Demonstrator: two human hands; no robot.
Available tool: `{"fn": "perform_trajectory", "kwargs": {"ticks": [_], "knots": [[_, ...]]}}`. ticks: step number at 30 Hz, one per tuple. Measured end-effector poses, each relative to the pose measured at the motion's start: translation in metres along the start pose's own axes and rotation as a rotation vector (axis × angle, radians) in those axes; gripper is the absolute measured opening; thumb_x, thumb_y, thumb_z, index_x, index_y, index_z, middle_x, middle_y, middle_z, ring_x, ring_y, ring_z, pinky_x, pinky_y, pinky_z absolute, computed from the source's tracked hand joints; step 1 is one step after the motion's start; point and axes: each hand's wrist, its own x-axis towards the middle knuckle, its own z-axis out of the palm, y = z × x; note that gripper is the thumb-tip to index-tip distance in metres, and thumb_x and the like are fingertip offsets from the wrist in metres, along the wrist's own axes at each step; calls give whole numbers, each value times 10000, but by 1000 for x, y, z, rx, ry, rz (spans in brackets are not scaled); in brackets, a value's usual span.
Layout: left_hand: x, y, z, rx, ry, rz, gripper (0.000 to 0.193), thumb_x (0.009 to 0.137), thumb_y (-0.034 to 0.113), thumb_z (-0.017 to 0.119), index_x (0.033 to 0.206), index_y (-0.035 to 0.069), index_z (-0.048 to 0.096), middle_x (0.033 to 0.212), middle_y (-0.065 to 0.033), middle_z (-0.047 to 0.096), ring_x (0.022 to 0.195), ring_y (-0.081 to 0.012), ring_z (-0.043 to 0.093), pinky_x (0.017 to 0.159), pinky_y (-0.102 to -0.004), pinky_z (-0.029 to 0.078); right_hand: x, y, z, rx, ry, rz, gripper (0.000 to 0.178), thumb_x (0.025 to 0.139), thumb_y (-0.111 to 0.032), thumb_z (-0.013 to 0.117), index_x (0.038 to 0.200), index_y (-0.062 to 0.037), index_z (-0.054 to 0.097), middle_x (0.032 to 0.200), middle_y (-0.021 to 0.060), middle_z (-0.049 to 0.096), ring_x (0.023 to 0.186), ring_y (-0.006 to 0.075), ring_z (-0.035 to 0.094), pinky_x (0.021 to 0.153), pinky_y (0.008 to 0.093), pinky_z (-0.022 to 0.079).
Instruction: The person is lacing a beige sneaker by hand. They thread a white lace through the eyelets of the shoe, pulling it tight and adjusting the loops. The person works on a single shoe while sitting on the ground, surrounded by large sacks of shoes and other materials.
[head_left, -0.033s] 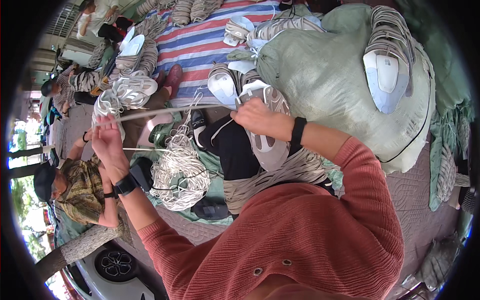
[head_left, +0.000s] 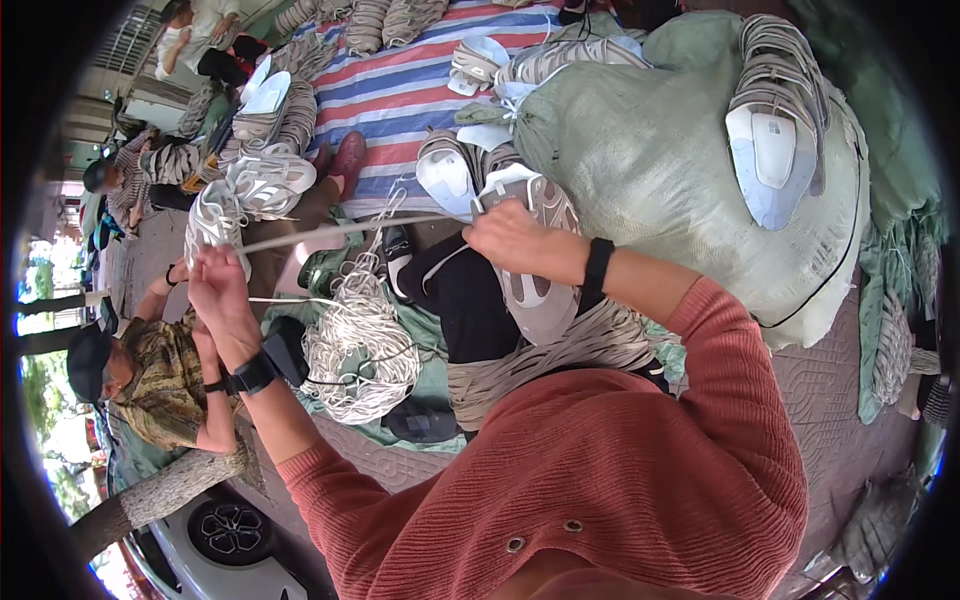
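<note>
A pale flat shoelace (head_left: 340,229) stretches between my two hands over my lap. At its left end my left hand (head_left: 219,290) is raised, its fingers curled on the lace. My right hand (head_left: 508,238) is closed at the top of a grey-and-white shoe upper (head_left: 543,300), where the lace meets it; the fingertips are partly hidden. That upper lies over my dark-trousered leg. A bundle of beige strips (head_left: 540,358) crosses my lap. A second strand runs from near my left wrist to a heap of white laces (head_left: 360,355) on green cloth.
A stuffed pale-green sack (head_left: 660,170) stands on the right with stacked shoe uppers (head_left: 772,150) on top. More uppers (head_left: 262,185) sit at left, beside a striped sheet (head_left: 390,80). A person in a patterned shirt (head_left: 165,390) works close by my left arm.
My left hand has dipped slightly and its fingers, stretched out before, are now curled in. The lace's left end dropped a little with it. My right hand stays on the upper.
</note>
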Motion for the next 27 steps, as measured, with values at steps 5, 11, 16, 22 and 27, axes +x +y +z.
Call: {"fn": "perform_trajectory", "kwargs": {"ticks": [5,11,16,22,27], "knots": [[-38,-40,-60,70,584,-104,213,923,17,385,718,72,362,603,-1,220,519,-128,205,489,-279,214,-33,-9,-75,1204,-184,281,187,873,-202,670,866,-22,720,663,44,611,592,142,557,528,287,403],[-128,-91,-158,-108,1019,-253,264,915,-68,448,1166,-80,530,858,-92,622,604,-132,455,506,-238,306,-135,70,-101,2038,707,310,170,947,-143,597,1067,-36,652,633,-53,427,526,56,340,504,216,294],[-151,-172,-115,327,681,-469,343,888,20,587,1229,-6,563,776,8,586,568,-45,445,458,-169,306,-241,131,-96,1999,1152,556,202,981,-198,566,1126,-71,625,671,-46,441,560,74,335,558,235,318],[-118,-263,36,1001,-64,-246,179,967,177,560,982,35,668,681,9,601,608,-59,495,546,-207,368,-259,135,-83,1696,1498,1148,211,990,-211,552,1130,-65,614,747,-11,555,614,118,449,595,262,402],[-105,-298,83,1519,-327,-163,172,941,214,575,976,75,670,670,-91,629,609,-219,611,596,-338,467,-237,175,-75,1879,1487,839,243,986,-195,550,1159,-29,593,782,21,577,642,131,481,610,268,429]]}}
